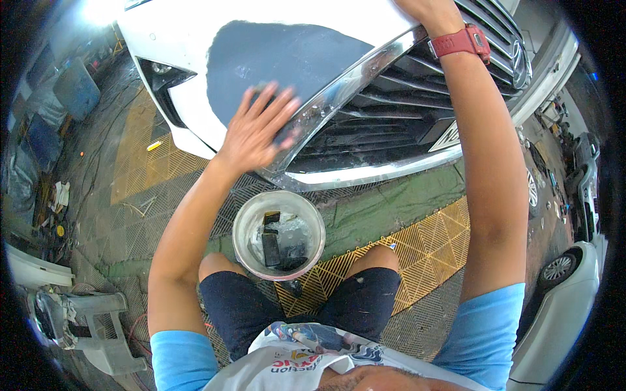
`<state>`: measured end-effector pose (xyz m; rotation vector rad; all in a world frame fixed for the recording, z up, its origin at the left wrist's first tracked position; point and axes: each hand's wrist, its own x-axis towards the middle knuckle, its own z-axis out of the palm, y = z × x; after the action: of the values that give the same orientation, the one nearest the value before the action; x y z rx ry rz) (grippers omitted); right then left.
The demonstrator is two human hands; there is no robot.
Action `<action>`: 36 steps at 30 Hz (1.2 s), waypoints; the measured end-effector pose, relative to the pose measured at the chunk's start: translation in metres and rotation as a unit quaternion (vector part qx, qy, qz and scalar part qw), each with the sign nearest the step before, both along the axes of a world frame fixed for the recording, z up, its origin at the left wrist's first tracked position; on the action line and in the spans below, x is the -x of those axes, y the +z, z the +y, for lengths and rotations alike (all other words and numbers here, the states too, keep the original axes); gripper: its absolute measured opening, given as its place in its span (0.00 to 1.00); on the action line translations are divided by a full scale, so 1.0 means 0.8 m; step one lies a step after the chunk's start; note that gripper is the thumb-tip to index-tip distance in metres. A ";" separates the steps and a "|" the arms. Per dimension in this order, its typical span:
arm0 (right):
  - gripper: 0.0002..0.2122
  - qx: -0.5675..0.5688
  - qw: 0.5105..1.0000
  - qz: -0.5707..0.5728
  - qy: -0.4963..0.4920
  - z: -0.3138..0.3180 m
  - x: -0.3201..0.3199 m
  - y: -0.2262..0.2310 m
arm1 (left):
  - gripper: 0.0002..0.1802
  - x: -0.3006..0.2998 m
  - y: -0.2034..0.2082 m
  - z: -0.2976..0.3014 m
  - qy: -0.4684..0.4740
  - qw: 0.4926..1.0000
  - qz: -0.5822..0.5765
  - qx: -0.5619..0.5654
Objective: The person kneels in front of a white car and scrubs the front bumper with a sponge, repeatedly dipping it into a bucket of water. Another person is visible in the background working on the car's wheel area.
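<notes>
The front bumper (176, 36) of a white car fills the upper middle, with a large dull grey patch (280, 58) on it. My left hand (256, 130) lies over the lower edge of this patch, beside the shiny grille trim (326, 98). Its fingers are stretched out and slightly blurred; nothing shows in them. At the top edge, my right hand (424, 9) reaches to the car's front above the dark grille (398, 98); its fingers are cut off from view. Between my knees stands a round bucket (238, 244) of cloudy water holding black blocks (270, 247).
Yellow and dark grille-like floor tiles (424, 254) and a green strip (385, 202) lie under the car. A small yellow object (154, 145) is on the floor at left. A loose grey bumper part (98, 326) lies lower left; another car (564, 313) stands at right.
</notes>
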<state>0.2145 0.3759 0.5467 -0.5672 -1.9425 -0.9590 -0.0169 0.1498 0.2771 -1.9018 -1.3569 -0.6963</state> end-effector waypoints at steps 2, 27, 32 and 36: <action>0.30 0.062 0.997 0.023 0.033 0.006 -0.003 -0.005 | 0.40 -0.076 0.101 0.062 -0.044 0.999 0.001 -0.024; 0.26 0.098 0.995 0.023 0.000 -0.001 -0.001 -0.010 | 0.39 -0.116 0.159 0.092 -0.098 0.989 -0.065 -0.091; 0.24 -0.024 0.999 -0.036 -0.010 0.023 -0.028 -0.008 | 0.40 -0.101 0.119 0.068 -0.094 0.991 -0.081 -0.048; 0.23 -0.079 0.995 -0.034 -0.058 0.044 -0.040 -0.010 | 0.40 0.000 0.053 0.033 -0.030 0.998 -0.048 -0.009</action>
<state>0.2465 0.4113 0.5384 -0.5675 -1.8893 -1.2078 -0.0169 0.1758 0.3196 -1.9222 -1.3530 -0.8368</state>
